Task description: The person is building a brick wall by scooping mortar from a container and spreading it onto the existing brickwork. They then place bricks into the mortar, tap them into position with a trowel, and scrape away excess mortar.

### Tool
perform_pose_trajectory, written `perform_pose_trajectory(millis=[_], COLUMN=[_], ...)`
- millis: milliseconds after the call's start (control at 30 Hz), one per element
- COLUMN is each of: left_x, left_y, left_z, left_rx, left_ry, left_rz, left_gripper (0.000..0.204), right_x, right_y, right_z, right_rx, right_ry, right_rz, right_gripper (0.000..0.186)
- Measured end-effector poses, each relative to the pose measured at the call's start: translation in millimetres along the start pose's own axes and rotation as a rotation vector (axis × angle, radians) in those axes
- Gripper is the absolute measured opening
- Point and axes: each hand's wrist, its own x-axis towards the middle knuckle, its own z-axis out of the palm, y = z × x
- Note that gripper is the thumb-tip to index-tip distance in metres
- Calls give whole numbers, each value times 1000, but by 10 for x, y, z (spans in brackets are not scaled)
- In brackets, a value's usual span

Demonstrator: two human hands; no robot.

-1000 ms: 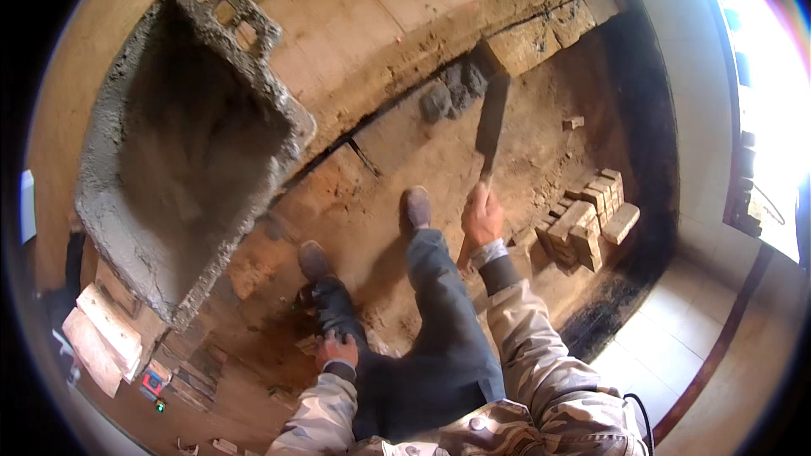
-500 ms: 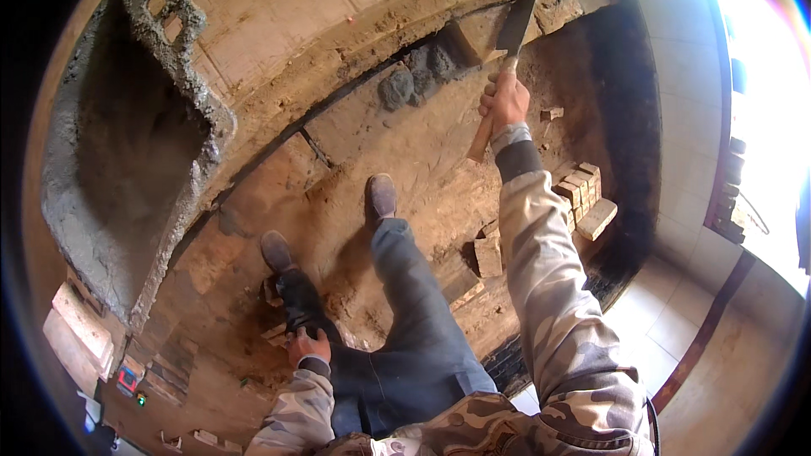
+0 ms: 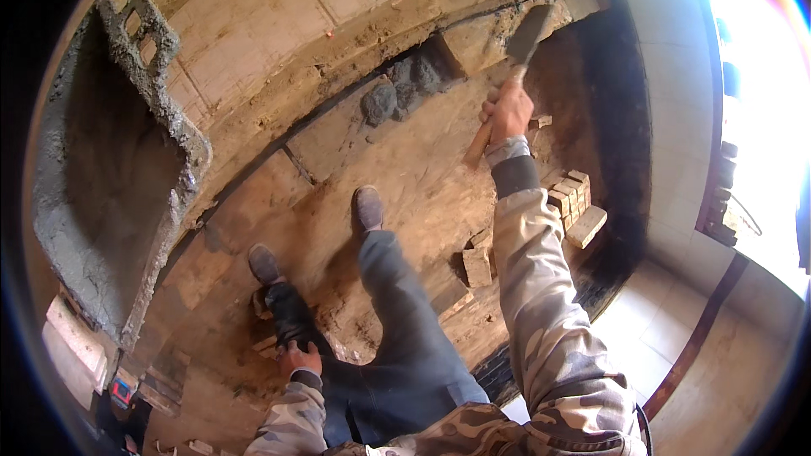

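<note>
My right hand (image 3: 509,110) is wrapped round the wooden handle of a bricklayer's knife (image 3: 530,32). Its flat, dark blade points away from me, over the far right end of a row of bricks (image 3: 486,38) along the wall's foot; whether it touches them I cannot tell. Left of the blade, several lumps of grey mortar (image 3: 379,105) lie on the row beside the last brick. Down at my bent left leg, my left hand (image 3: 300,360) rests on the trousers near the knee, fingers lying loosely and holding nothing.
A large mortar-caked trough (image 3: 169,228) with grey mortar stands at the left. Small stacked bricks (image 3: 571,194) and a loose brick (image 3: 587,227) lie right of my forearm. Broken bricks (image 3: 477,267) sit near my right leg. A tiled wall (image 3: 684,101) rises at right.
My right hand has carried the knife slightly to the right along the bricks, and the blade has tilted. The whole view has shifted a little. My left hand stays on the leg.
</note>
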Motion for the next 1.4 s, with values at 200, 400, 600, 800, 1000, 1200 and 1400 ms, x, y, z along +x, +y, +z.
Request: perform_pose_trajectory(millis=[200,400,600,800,1000,1200,1400], left_x=[11,-15,21,19,51,1,47], left_y=[43,100,-67,10,155,337,502], left_z=[-34,-126,64,63,130,141,-50], left_rx=[8,-33,-79,-76,-68,97,188], left_ry=[-12,-45,13,-11,-53,-45,-89], left_rz=[3,-41,9,-23,-57,-54,-68], left_gripper=[49,47,46,47,50,52,50], right_x=[146,217,412,1122,1805,2021,1469], right_y=[-70,-154,-194,-30,-93,-60,51], right_z=[-56,-171,-488,-1112,-1307,-1115,-1098], right_rx=[-1,-76,-37,-43,-68,-66,-159], right_ry=[-32,-62,28,157,146,71,-70], right_rz=[37,47,15,49,28,16,85], right_gripper=[44,45,48,43,45,48,44])
